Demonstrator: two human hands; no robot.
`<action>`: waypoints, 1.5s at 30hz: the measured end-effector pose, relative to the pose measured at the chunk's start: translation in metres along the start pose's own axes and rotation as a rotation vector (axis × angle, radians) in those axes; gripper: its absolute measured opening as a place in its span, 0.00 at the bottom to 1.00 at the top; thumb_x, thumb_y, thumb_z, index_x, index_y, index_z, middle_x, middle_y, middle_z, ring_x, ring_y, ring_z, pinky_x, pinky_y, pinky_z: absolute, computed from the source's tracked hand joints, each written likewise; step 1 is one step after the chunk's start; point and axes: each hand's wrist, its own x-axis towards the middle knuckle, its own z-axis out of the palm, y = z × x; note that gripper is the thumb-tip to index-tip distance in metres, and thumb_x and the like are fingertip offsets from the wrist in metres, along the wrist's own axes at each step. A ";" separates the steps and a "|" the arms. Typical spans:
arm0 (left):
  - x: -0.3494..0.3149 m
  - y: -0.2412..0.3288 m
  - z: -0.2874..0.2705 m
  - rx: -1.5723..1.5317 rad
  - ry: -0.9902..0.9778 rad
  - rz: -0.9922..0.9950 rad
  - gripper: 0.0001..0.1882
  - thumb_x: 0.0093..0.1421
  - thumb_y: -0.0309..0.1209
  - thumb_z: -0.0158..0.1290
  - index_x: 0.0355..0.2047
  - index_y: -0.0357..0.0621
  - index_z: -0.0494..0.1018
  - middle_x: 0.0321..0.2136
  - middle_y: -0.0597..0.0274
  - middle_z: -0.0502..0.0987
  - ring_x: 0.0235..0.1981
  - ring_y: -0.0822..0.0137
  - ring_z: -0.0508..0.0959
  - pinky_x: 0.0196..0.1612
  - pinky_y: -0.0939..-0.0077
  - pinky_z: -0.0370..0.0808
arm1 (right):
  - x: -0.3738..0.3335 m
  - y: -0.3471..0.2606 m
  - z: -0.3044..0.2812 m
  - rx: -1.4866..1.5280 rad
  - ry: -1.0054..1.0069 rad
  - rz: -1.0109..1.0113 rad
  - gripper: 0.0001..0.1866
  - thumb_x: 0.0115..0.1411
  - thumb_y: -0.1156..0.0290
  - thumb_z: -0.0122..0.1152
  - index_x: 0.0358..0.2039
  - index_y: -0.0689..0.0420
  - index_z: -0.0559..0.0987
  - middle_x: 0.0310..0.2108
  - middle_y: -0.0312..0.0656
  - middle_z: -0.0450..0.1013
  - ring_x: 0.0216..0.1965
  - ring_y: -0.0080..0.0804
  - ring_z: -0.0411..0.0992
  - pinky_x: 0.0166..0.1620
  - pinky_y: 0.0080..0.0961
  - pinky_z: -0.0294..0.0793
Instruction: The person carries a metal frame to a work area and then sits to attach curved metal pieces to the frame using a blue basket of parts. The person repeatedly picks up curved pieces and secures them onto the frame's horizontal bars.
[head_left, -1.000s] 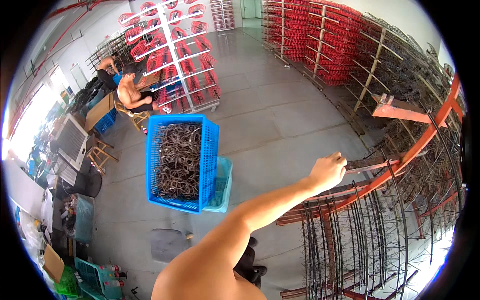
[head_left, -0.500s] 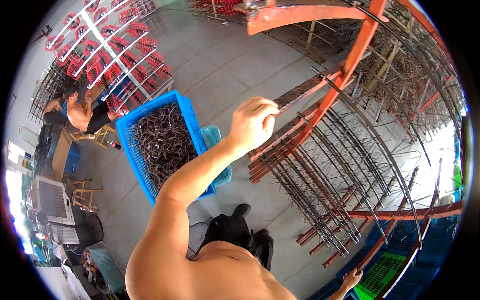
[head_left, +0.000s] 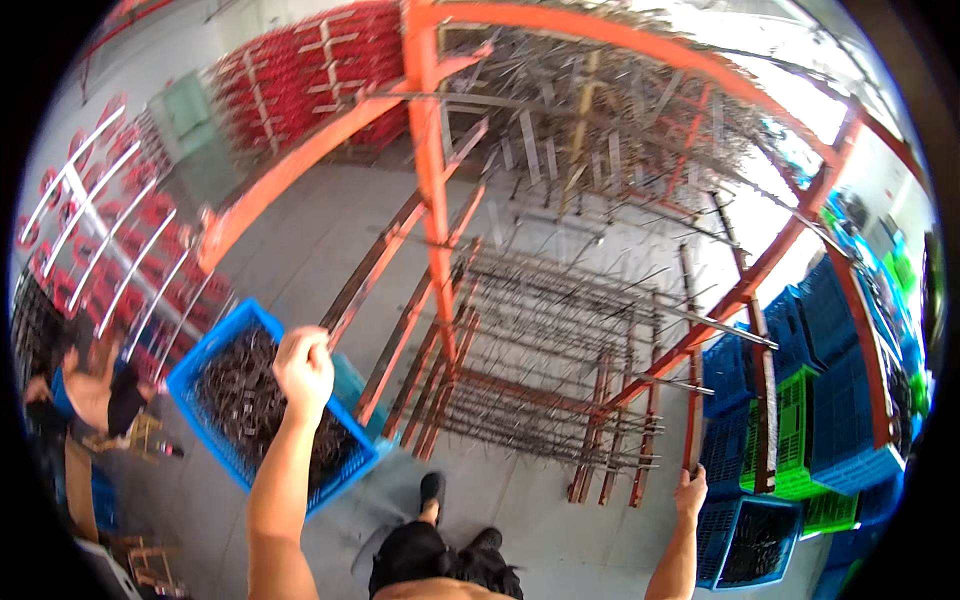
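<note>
An orange-red metal rack (head_left: 428,180) with long projecting rails stands before me. My left hand (head_left: 304,372) is closed around the end of one rail (head_left: 375,268) on its left side. Over on the right, my right hand (head_left: 690,490) is closed on the lower end of another rail (head_left: 694,410). Thin dark rods (head_left: 540,330) with many short prongs hang across the rack between my arms. Below my left hand sits a blue plastic crate (head_left: 203,342) filled with dark curved pieces (head_left: 240,395), too small to name.
Stacked blue and green crates (head_left: 790,425) stand at the right, with a blue crate of dark pieces (head_left: 760,540) near my right hand. Another rod-filled rack (head_left: 590,110) is behind. Red items hang on a white rack (head_left: 110,240) at left, where a person (head_left: 95,385) sits.
My view has swung to the right, bringing the rack to the middle and the crate leftward. Both hands stay closed on the rails, and my right hand shows more fully.
</note>
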 end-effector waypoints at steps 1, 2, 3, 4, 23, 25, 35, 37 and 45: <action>-0.001 0.002 -0.001 0.025 -0.099 0.016 0.06 0.48 0.15 0.46 0.22 0.39 0.70 0.24 0.56 0.75 0.26 0.56 0.75 0.31 0.70 0.73 | -0.001 -0.002 0.000 0.007 0.044 -0.160 0.21 0.56 0.65 0.55 0.49 0.60 0.69 0.39 0.58 0.73 0.43 0.55 0.71 0.46 0.39 0.70; -0.001 0.003 -0.001 0.018 -0.094 0.021 0.06 0.48 0.15 0.46 0.22 0.39 0.70 0.23 0.56 0.75 0.26 0.56 0.75 0.31 0.69 0.73 | -0.002 -0.006 -0.001 -0.044 0.049 -0.084 0.21 0.56 0.65 0.55 0.49 0.60 0.70 0.39 0.57 0.73 0.43 0.55 0.71 0.46 0.39 0.70; -0.002 0.003 -0.002 0.004 -0.079 0.004 0.06 0.49 0.16 0.45 0.22 0.38 0.70 0.24 0.54 0.75 0.27 0.56 0.75 0.33 0.69 0.73 | -0.002 -0.007 -0.002 -0.060 0.051 -0.085 0.21 0.56 0.65 0.55 0.49 0.60 0.70 0.39 0.57 0.73 0.42 0.55 0.71 0.46 0.39 0.70; -0.002 0.004 -0.001 -0.015 -0.048 0.036 0.05 0.49 0.16 0.45 0.22 0.38 0.70 0.24 0.54 0.75 0.27 0.56 0.75 0.33 0.69 0.73 | -0.003 -0.010 -0.002 -0.054 0.061 -0.130 0.21 0.56 0.65 0.56 0.49 0.60 0.70 0.39 0.57 0.73 0.42 0.54 0.71 0.45 0.39 0.70; 0.004 -0.033 0.026 -0.054 -0.064 0.121 0.06 0.44 0.16 0.46 0.22 0.40 0.67 0.24 0.57 0.72 0.28 0.55 0.72 0.31 0.63 0.71 | -0.062 -0.312 -0.154 0.310 0.312 -0.614 0.12 0.53 0.70 0.58 0.36 0.63 0.74 0.23 0.44 0.68 0.24 0.33 0.69 0.30 0.27 0.69; 0.005 -0.035 0.031 -0.063 -0.053 0.117 0.05 0.47 0.16 0.46 0.22 0.40 0.67 0.24 0.57 0.72 0.28 0.54 0.73 0.31 0.64 0.71 | -0.063 -0.312 -0.167 0.238 0.304 -0.480 0.14 0.52 0.70 0.58 0.38 0.63 0.75 0.22 0.44 0.70 0.24 0.31 0.69 0.30 0.25 0.68; -0.029 0.018 -0.001 0.267 0.032 0.141 0.13 0.55 0.26 0.54 0.42 0.39 0.70 0.42 0.52 0.71 0.44 0.56 0.70 0.45 0.62 0.66 | -0.088 -0.127 0.042 0.035 -0.359 -0.193 0.14 0.57 0.61 0.51 0.33 0.59 0.76 0.31 0.51 0.74 0.35 0.51 0.72 0.39 0.38 0.71; -0.097 0.033 0.007 -0.076 -0.260 0.047 0.09 0.56 0.25 0.53 0.38 0.36 0.71 0.34 0.55 0.72 0.37 0.61 0.72 0.39 0.67 0.69 | -0.113 -0.068 0.108 0.159 -0.410 0.168 0.17 0.58 0.60 0.50 0.28 0.62 0.77 0.28 0.51 0.74 0.31 0.45 0.74 0.36 0.35 0.72; -0.366 -0.070 0.114 -0.696 -0.580 -1.756 0.25 0.59 0.52 0.46 0.39 0.39 0.70 0.30 0.60 0.72 0.33 0.67 0.72 0.39 0.72 0.70 | -0.077 0.068 0.252 1.409 0.256 0.692 0.20 0.60 0.46 0.49 0.35 0.51 0.73 0.27 0.31 0.68 0.29 0.21 0.66 0.35 0.19 0.67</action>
